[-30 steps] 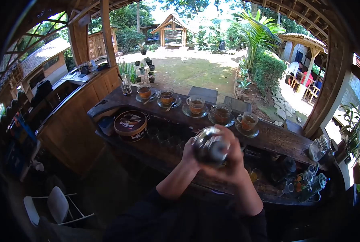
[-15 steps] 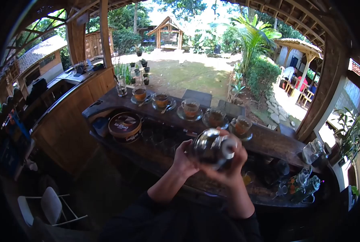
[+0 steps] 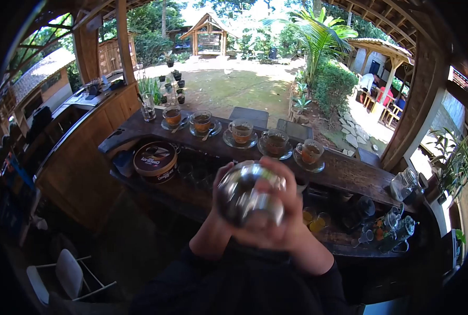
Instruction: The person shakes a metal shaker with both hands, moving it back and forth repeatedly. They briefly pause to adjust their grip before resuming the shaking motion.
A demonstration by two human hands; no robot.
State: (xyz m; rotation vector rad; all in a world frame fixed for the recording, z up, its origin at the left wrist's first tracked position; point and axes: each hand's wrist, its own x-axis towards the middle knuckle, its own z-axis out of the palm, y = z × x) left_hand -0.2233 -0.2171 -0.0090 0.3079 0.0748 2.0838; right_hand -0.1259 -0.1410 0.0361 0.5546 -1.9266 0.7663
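Hands [image 3: 257, 210] grip a shiny, rounded metal vessel [image 3: 250, 194], blurred.

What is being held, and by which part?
A metal shaker, held by its sides between the left hand and right hand; motion blur hides exact finger positions.

Dark top [image 3: 244, 291] — sleeves [image 3: 320, 283] equally dark, ending along the forearms [image 3: 209, 239] (fabric detail lost in shadow)
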